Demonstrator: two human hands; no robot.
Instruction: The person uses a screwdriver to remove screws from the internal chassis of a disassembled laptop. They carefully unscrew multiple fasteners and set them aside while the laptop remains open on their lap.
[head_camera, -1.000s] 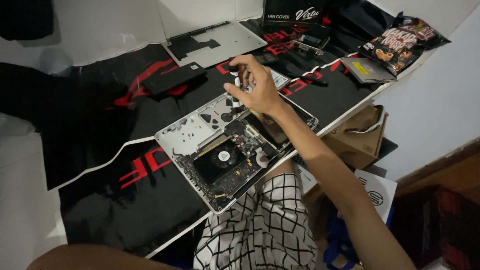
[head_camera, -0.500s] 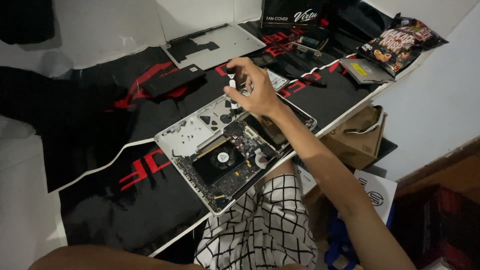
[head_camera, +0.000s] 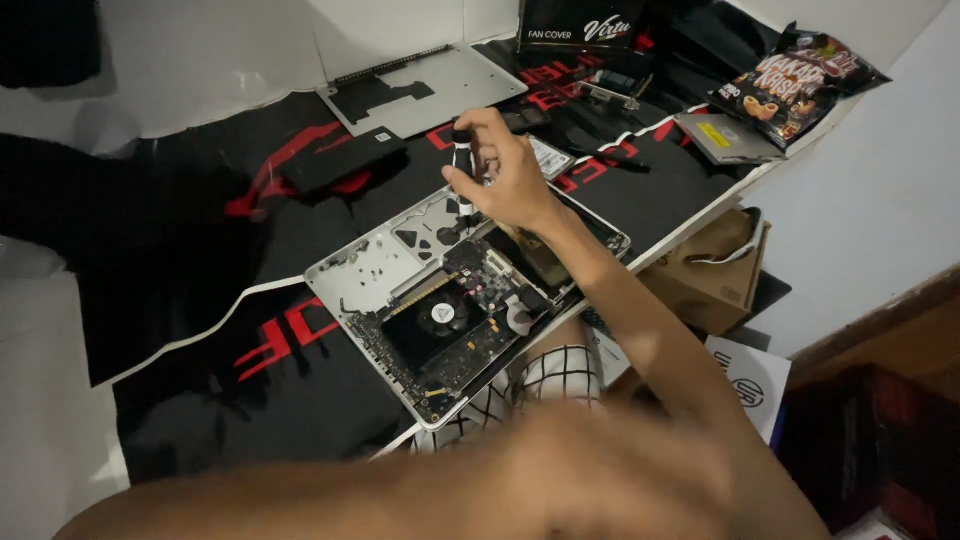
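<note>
Screwdriver (head_camera: 463, 165) is gripped upright by right hand (head_camera: 507, 178), tip at far edge of opened laptop (head_camera: 440, 310) on black-red mat (head_camera: 250, 350). Best kept vertical, pressed firmly, turned slowly. Left hand not seen.

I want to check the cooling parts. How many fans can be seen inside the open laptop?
1. The fan sits in the near half of the open laptop, below the right hand holding a screwdriver. The arm may hide another.

Single head view, steeply down over the desk (head_camera: 690, 215)
</note>
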